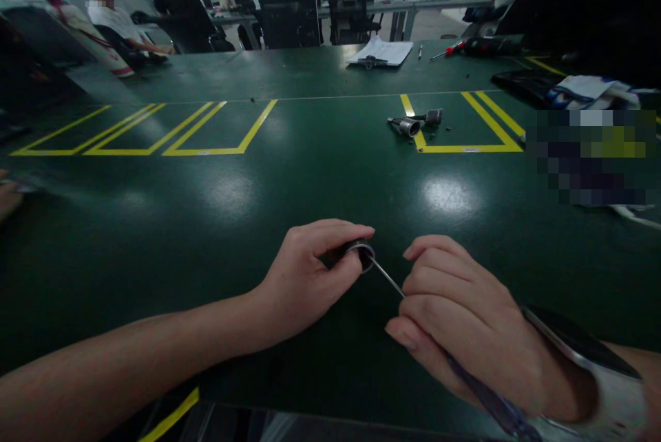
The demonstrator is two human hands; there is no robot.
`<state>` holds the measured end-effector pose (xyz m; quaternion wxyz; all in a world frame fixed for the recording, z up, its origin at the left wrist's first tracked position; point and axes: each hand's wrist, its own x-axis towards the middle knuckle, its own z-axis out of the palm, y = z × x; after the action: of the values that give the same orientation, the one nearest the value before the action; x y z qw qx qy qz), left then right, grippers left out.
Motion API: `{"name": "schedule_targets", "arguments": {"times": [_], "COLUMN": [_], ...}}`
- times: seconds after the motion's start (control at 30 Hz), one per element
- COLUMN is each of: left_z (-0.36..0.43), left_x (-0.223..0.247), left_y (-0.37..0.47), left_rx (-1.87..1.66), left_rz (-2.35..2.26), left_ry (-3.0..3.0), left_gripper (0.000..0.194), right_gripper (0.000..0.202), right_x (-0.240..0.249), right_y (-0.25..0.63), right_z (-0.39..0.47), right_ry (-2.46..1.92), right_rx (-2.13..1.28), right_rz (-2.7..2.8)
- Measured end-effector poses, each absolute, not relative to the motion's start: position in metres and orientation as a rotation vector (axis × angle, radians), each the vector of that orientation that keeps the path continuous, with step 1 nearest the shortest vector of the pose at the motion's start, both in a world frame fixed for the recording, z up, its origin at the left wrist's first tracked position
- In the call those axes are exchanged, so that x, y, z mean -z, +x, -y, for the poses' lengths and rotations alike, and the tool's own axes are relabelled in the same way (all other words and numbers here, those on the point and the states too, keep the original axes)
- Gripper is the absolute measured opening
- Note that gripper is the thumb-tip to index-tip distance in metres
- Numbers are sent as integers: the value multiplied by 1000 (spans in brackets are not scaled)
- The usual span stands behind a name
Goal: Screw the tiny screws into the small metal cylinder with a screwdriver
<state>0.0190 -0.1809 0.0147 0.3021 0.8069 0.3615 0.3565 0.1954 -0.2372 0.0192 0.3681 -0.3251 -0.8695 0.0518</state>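
Left hand (297, 277): fingers (343, 230) closed to a narrow pinch, thumb below, on a small dark metal cup (360, 245). Its open mouth faced the right hand (454, 297). Right fingers curled inward around a hand tool (387, 277), likely a screwdriver; its thin bright shaft ran from those fingers into the mouth of the cup. Cup and shaft were held above the table (310, 187), between the 2 hands. Tip hidden inside; could not tell what it met, nor whether it was turning.

Step in hand, as judged: work inside the cup, left hand bracing, right hand steering the tool. The next move seemed to call for a firm left pinch, the shaft kept in line with whatever it met inside, and light turning or pushing from the right fingers. Main risk: the round cup rolling in the pinch, or the tip slipping off toward the left thumb.

Beyond the fingers, on the table near the yellow tape (444, 149), lay 2 more metal pieces (410, 127) with cup-like ends and narrower stems. Farther off, past those: a clipboard with paper (382, 51) and a red-handled tool (454, 48).
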Motion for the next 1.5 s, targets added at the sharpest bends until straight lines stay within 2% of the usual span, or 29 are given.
{"name": "schedule_targets", "arguments": {"times": [0.33, 0.53, 0.6, 0.83, 1.0, 1.07, 1.3, 1.43, 1.5], "left_z": [177, 160, 150, 98, 65, 55, 41, 45, 47], "left_x": [-11, -12, -10, -10, -12, -9, -2, 0, 0], "left_y": [18, 8, 3, -9, 3, 11, 20, 17, 17], "left_rx": [-859, -712, -739, -720, -679, -692, -789, -783, -770], "left_rz": [-992, -948, -975, -1050, -1137, -1173, -1218, -1068, -1023], "left_ry": [2009, 1948, 2032, 2468, 2661, 2625, 2369, 2487, 2539], "left_gripper": [24, 46, 48, 34, 38, 42, 37, 18, 15], "right_gripper": [30, 18, 13, 4, 21, 24, 17, 13, 12], "right_x": [-20, -19, -20, -35, -26, -21, -9, -6, -8], "right_y": [198, 206, 209, 217, 218, 216, 204, 208, 209], "right_z": [237, 233, 229, 207, 170, 154, 133, 142, 146], "right_ry": [-805, -830, -891, -1155, -1132, -1057, -899, -892, -926], "right_rx": [-166, -236, -315, -664, -909, -958, -1049, -1058, -1011], "right_rz": [2217, 2130, 2109, 1921, 1660, 1508, 1342, 1414, 1494]}}
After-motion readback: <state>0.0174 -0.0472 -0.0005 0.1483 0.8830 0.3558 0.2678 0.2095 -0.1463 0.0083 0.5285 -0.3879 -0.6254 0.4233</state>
